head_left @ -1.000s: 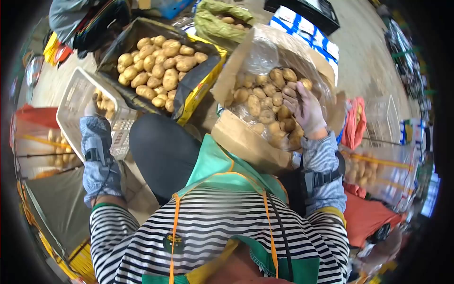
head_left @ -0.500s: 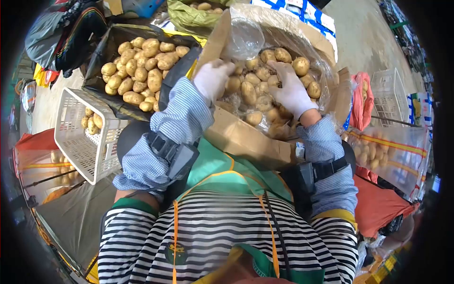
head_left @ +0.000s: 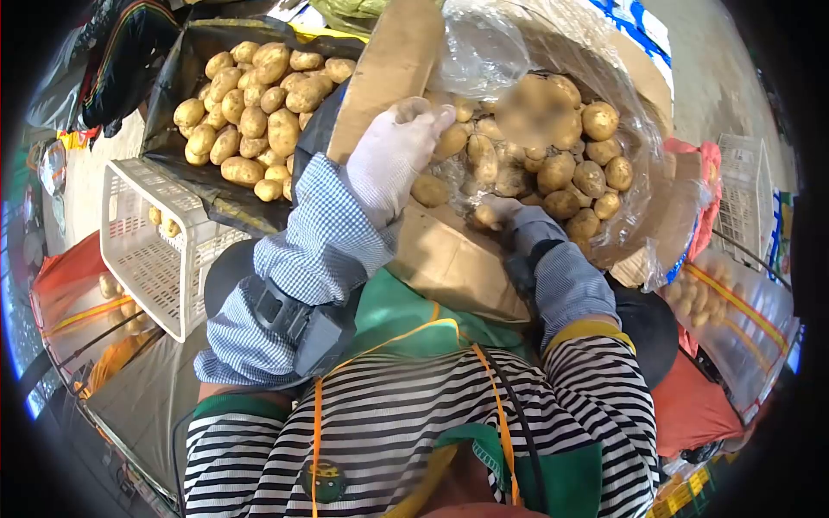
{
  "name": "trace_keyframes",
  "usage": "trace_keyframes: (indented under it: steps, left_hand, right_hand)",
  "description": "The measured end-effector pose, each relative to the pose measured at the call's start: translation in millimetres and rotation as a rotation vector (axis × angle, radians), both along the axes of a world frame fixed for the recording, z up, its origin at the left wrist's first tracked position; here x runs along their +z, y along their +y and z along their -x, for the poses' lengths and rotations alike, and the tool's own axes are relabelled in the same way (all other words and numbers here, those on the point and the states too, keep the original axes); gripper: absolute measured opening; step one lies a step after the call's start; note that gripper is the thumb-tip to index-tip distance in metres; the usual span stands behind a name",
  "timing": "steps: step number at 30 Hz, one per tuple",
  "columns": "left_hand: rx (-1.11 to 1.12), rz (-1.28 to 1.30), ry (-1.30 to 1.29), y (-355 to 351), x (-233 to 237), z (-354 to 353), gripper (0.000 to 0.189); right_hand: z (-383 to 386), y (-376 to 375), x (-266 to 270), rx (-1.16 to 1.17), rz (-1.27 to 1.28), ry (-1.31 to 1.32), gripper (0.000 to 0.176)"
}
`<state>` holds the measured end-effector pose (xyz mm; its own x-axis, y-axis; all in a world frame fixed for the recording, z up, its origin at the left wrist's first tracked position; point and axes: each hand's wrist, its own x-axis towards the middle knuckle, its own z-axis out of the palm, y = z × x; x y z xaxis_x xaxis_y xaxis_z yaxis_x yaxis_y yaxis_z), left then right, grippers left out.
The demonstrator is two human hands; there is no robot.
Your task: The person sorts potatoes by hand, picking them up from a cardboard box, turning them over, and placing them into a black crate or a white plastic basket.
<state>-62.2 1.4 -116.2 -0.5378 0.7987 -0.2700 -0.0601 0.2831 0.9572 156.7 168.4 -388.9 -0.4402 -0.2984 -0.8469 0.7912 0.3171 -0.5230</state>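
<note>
A cardboard box [head_left: 449, 268] in front of me, lined with clear plastic film [head_left: 484, 56], holds many potatoes [head_left: 590, 179]. Over its left side is my left hand [head_left: 393, 160] in a white glove, fingers curled. One potato [head_left: 451, 140] lies right by its fingertips; whether the hand grips anything is hidden. My right hand [head_left: 503, 210] reaches down inside the near wall, in shadow, its fingers closed at a potato [head_left: 484, 217]. Part of that hand is covered by the sleeve. A blurred patch obscures some potatoes in the middle.
To the left stands a black-lined container [head_left: 164, 129] heaped with potatoes [head_left: 250, 121]. A white plastic basket [head_left: 142, 268] with a few potatoes lies tilted below it. Clear-sided bags of potatoes [head_left: 721, 298] stand at right, near a pink bag [head_left: 710, 173] and another white crate [head_left: 744, 181].
My right hand has drawn back from the middle of the potatoes to the box's near wall. My left hand has shifted slightly. The view has moved closer to the box.
</note>
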Motion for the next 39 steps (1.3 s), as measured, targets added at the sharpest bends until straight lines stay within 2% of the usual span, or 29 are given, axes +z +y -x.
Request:
trace_keyframes:
  steps: [1, 2, 3, 4, 5, 6, 7, 8, 9, 10, 11, 12, 13, 14, 15, 17, 18, 19, 21, 25, 26, 27, 29, 30, 32, 33, 35, 37, 39]
  left_hand:
    - [-0.268, -0.083, 0.497, -7.4, -8.0, 5.1, 0.035]
    - [-0.265, -0.073, 0.490, -7.8, -5.5, 3.4, 0.035]
    - [-0.175, -0.031, 0.147, -3.6, -2.1, 0.7, 0.033]
    - [-0.084, 0.003, -0.192, -0.1, 1.0, 0.5, 0.032]
    - [-0.080, -0.005, -0.192, -1.5, -0.2, 3.2, 0.032]
    - [-0.221, -0.059, 0.182, -3.9, -4.0, 7.2, 0.033]
    - [-0.357, -0.109, 0.558, -6.3, -8.3, 11.0, 0.034]
    - [-0.352, -0.116, 0.564, -5.3, -19.3, 15.2, 0.034]
    - [-0.275, -0.122, 0.250, -2.1, -33.9, 17.7, 0.036]
    - [-0.201, -0.128, -0.062, 0.0, -37.6, 16.6, 0.039]
    - [-0.211, -0.143, -0.053, 0.1, -31.1, 11.7, 0.039]
    - [-0.212, -0.189, -0.175, 0.3, -23.1, 5.0, 0.042]
    - [-0.216, -0.234, -0.298, 1.6, -14.6, -1.8, 0.044]
    - [-0.275, -0.237, -0.277, 3.0, -6.6, -6.4, 0.050]
    - [-0.294, -0.256, -0.267, 2.0, 15.1, -16.6, 0.050]
    - [-0.343, -0.227, -0.773, -3.4, 70.1, -38.6, 0.058]
    - [-0.470, -0.100, -0.422, 2.7, 68.5, -45.4, 0.065]
    - [-0.435, -0.276, -0.526, -2.4, 75.8, -56.7, 0.067]
    - [-0.278, -0.402, -0.250, -6.2, 75.0, -67.7, 0.068]
    - [-0.263, -0.457, -0.001, -4.4, 84.6, -62.8, 0.076]
    - [-0.293, -0.405, 0.204, -5.0, 87.9, -61.2, 0.076]
    - [-0.320, -0.346, 0.406, -5.1, 89.6, -61.2, 0.076]
    - [-0.319, -0.348, 0.382, -2.2, 89.5, -65.7, 0.078]
    - [-0.323, -0.355, 0.355, -0.2, 91.5, -67.3, 0.079]
    - [-0.338, -0.338, 0.430, 3.3, 98.2, -67.0, 0.079]
    - [-0.356, -0.324, 0.504, 5.0, 101.2, -66.6, 0.079]
    - [-0.358, -0.357, 0.502, 11.7, 94.2, -66.9, 0.077]
    - [-0.366, -0.392, 0.499, 16.3, 99.2, -69.2, 0.075]
    - [-0.291, -0.273, -0.117, 18.6, 107.4, -72.9, 0.059]
  right_hand:
    - [-2.6, 0.6, -3.9, -0.071, 0.081, 0.023, 0.027]
    - [-5.3, 1.5, 9.7, -0.306, 0.329, 0.140, 0.024]
    - [-5.1, -0.5, 23.7, -0.305, 0.331, 0.137, 0.024]
    - [-3.6, -0.1, 40.4, -0.603, 0.283, -0.028, 0.028]
    - [2.8, 1.2, 67.4, -0.894, 0.226, -0.195, 0.032]
    - [24.1, 9.2, 112.4, -0.694, 0.053, -0.238, 0.034]
    - [20.6, 25.7, 66.5, -0.582, 0.191, -0.148, 0.031]
    - [31.3, 21.0, 118.0, -0.597, 0.114, -0.022, 0.039]
    - [45.6, 16.8, 189.9, -0.612, 0.036, 0.105, 0.049]
    - [46.7, 20.3, 215.9, -0.592, 0.090, 0.231, 0.057]
    - [45.9, 23.8, 238.4, -0.572, 0.139, 0.360, 0.066]
    - [40.7, 21.6, 268.8, -0.580, 0.121, 0.375, 0.066]
    - [29.1, 11.8, 302.2, -0.723, 0.188, 0.461, 0.069]
    - [16.4, 0.7, 328.4, -0.863, 0.254, 0.552, 0.071]
    - [4.9, -11.3, 347.1, -0.870, 0.234, 0.572, 0.071]
    - [-13.3, -32.3, 373.2, -1.155, 0.323, 0.683, 0.072]
    - [-19.7, -35.1, 368.9, -1.198, 0.383, 0.724, 0.075]
    - [-20.7, -38.6, 371.6, -1.196, 0.385, 0.744, 0.075]
    - [-18.4, -47.2, 372.1, -1.244, 0.276, 0.775, 0.077]
    - [-20.8, -32.9, 372.0, -1.105, 0.348, 0.773, 0.073]
    - [-22.4, -31.9, 373.6, -1.113, 0.324, 0.755, 0.065]
    - [-23.9, -28.1, 373.3, -1.110, 0.330, 0.755, 0.065]
    - [-27.7, -17.3, 371.9, -0.997, 0.421, 0.638, 0.054]
    - [-29.5, -14.5, 369.5, -0.994, 0.426, 0.636, 0.054]
    - [-33.6, -11.7, 360.0, -1.075, 0.603, 0.423, 0.048]
    - [-34.1, -10.5, 355.1, -1.073, 0.605, 0.422, 0.048]
    - [-35.2, -8.8, 346.2, -1.159, 0.815, 0.295, 0.050]
    - [-36.0, -2.9, 340.9, -1.091, 0.888, 0.352, 0.051]
    - [-37.5, -0.9, 339.1, -1.025, 0.953, 0.412, 0.052]
